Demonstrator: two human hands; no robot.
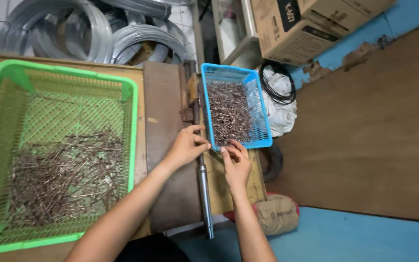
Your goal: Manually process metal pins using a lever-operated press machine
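Observation:
My left hand (186, 145) rests on a dark metal plate (161, 106), its fingertips pinched together at a steel rod (203, 189) that runs along the plate's right edge. My right hand (236, 162) sits just right of it at the near edge of a small blue basket (263, 116), fingers curled on a small metal piece. The blue basket holds a heap of small bent wire pieces (228, 111). What the left fingertips pinch is too small to tell.
A large green basket (132, 97) at left holds several similar metal pieces (64, 174). Coils of grey wire (98, 34) lie behind it. Cardboard boxes (306, 24), a white bag with black cable (280, 92), a brown wooden board (364, 136) and a tan bundle (277, 213) are at right.

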